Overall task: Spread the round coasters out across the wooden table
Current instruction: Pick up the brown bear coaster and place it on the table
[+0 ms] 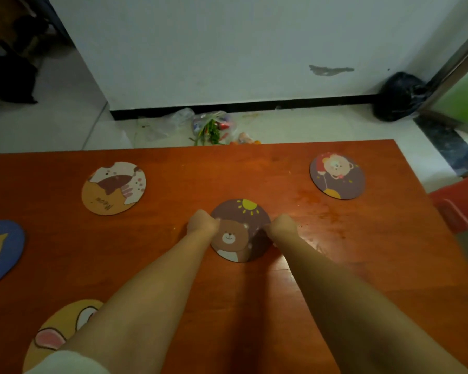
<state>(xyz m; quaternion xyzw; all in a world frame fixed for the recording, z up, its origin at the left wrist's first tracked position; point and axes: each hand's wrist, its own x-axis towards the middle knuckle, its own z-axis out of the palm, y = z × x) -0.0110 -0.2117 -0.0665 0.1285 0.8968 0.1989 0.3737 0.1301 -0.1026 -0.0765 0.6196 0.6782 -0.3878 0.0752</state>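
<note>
Five round coasters lie on one wooden worktop [281,306]: a bear-and-sun coaster [241,233], a bear-with-balloon coaster [337,176], an orange animal coaster [113,188], a blue coaster [0,251] and a yellow coaster [57,330]. Two hands show.

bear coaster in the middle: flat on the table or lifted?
Cannot tell. Both hands, left hand and right hand, pinch the bear coaster's sides over the wooden table; contact underneath isn't visible.

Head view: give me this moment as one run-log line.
left hand + right hand: pinching bear-and-sun coaster edges | coaster: table centre | four other coasters: apart
</note>
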